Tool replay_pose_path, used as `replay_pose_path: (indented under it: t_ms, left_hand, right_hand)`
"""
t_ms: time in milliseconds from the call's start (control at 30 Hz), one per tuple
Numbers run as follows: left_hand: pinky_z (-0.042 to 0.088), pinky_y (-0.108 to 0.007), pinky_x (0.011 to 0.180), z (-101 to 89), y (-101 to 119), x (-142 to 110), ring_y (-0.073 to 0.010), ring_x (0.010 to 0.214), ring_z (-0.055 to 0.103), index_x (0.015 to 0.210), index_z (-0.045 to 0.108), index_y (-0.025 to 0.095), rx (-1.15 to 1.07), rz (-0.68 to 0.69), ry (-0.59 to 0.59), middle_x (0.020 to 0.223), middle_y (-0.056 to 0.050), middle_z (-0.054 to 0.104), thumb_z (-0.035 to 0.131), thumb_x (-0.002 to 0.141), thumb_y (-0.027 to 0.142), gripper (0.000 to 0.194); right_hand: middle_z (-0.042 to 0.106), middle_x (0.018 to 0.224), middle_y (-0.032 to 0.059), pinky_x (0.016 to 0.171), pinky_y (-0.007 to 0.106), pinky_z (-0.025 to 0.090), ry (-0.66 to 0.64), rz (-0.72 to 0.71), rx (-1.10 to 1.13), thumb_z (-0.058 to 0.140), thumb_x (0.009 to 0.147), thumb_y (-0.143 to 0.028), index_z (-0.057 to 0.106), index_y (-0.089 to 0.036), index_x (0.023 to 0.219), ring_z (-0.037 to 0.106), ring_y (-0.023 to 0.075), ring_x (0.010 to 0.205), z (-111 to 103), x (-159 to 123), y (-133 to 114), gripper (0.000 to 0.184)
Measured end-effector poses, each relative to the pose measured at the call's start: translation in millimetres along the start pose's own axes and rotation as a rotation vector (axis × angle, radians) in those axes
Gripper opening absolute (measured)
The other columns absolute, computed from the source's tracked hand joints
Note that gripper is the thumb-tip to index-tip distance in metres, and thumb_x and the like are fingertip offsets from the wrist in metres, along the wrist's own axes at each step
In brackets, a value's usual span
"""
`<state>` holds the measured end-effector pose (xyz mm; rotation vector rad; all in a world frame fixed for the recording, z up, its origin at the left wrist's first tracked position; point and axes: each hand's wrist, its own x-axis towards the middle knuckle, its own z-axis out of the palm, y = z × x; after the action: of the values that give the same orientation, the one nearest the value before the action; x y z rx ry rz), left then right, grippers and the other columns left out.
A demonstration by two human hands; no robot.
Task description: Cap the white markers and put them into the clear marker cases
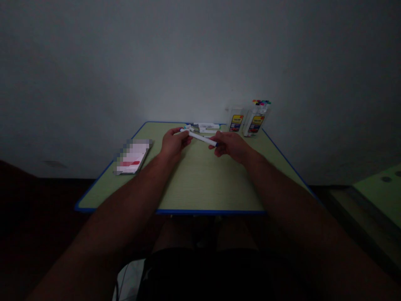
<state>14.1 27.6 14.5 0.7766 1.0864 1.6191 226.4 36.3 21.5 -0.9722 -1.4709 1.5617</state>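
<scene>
A white marker pen [202,138] with dark blue ends is held slantwise above the table, its left end higher in view than its right. My left hand [174,142] is closed on the left end, thumb along the barrel. At the dark right end, my right hand [230,146] pinches the same marker between thumb and fingers. Just behind my hands lies a loose group of white markers [209,130] on the table, partly hidden by the hands and the held marker.
The pale green table [206,184] has a blue edge. Back right stand a clear plastic case [236,119] and another case [257,121] full of markers with coloured ends. A phone [133,156] with a lit, blurred screen lies at left. A grey wall [194,58] rises behind.
</scene>
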Motion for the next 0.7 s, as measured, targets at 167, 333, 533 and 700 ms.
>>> replay_pose_path:
  t_ms: [167, 333, 533, 700]
  left_hand:
    - [0.054, -0.026, 0.064, 2.2, 0, -2, -0.0136, 0.064, 0.067, 0.09, 0.054, 0.019, -0.004, 0.032, 0.011, 0.077, -0.003, 0.071, 0.075, 0.069, 0.007, 0.032]
    - [0.054, -0.026, 0.065, 5.4, -1, -7, -0.0137, 0.066, 0.067, 0.084, 0.056, 0.018, 0.026, 0.084, -0.089, 0.074, 0.001, 0.068, 0.078, 0.064, 0.009, 0.031]
    - [0.055, -0.025, 0.064, 7.9, -4, -10, -0.0114, 0.063, 0.063, 0.078, 0.058, 0.019, 0.045, 0.11, -0.227, 0.066, 0.005, 0.062, 0.081, 0.058, 0.009, 0.031]
    - [0.055, -0.026, 0.066, 8.9, -4, -12, -0.011, 0.065, 0.061, 0.076, 0.058, 0.019, 0.051, 0.113, -0.268, 0.07, 0.003, 0.063, 0.08, 0.06, 0.005, 0.03]
  right_hand:
    - [0.075, 0.076, 0.0059, 0.047, 0.022, 0.054, 0.036, -0.046, -0.114, 0.082, 0.079, -0.025, 0.07, -0.014, 0.088, 0.06, 0.0094, 0.048, -2, 1, 4, 0.018]
    - [0.073, 0.072, 0.0045, 0.043, 0.019, 0.05, 0.159, -0.051, -0.195, 0.079, 0.079, -0.015, 0.068, -0.015, 0.08, 0.058, 0.0079, 0.047, -6, 7, 9, 0.011]
    - [0.069, 0.075, 0.0041, 0.041, 0.018, 0.049, 0.245, -0.068, -0.278, 0.074, 0.082, -0.009, 0.07, -0.015, 0.081, 0.06, 0.0092, 0.055, -8, 10, 11, 0.007]
    - [0.063, 0.068, 0.0016, 0.042, 0.018, 0.05, 0.248, -0.06, -0.299, 0.073, 0.082, -0.009, 0.071, -0.016, 0.082, 0.06, 0.0102, 0.056, -8, 11, 12, 0.007]
